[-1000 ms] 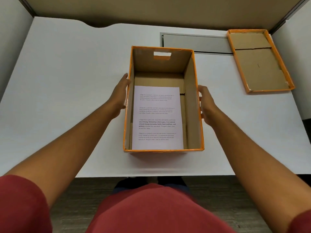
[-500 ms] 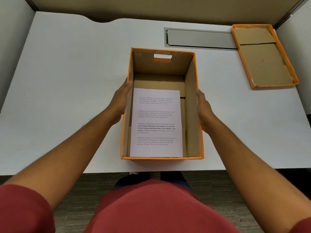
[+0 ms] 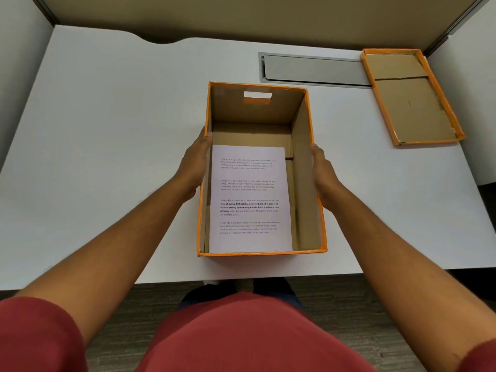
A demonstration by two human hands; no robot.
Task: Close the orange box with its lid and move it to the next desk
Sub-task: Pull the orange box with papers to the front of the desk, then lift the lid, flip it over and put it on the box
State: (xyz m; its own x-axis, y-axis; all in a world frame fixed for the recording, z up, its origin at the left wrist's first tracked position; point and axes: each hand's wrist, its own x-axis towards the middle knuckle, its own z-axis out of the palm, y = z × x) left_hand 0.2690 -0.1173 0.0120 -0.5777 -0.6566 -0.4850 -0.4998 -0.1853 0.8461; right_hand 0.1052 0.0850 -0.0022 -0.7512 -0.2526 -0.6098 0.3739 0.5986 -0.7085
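The orange box (image 3: 306,183) stands open near the front edge of the white desk (image 3: 112,124), with a printed sheet of paper (image 3: 249,200) lying on its floor. My left hand (image 3: 194,165) presses flat against the box's left wall from outside, thumb at the rim. My right hand (image 3: 322,175) presses against the right wall the same way. The box is held between both palms. Its orange lid (image 3: 408,103) lies upside down at the back right of the desk, brown inside facing up, apart from the box.
A grey cable tray cover (image 3: 311,68) is set into the desk behind the box. Beige partition panels (image 3: 241,14) close off the back, and white panels (image 3: 467,76) the sides. Dark floor lies below the desk's front edge.
Both hands have closed in onto the box's side walls, and the box has slid a little nearer to the desk's front edge. The lid has stayed in place.
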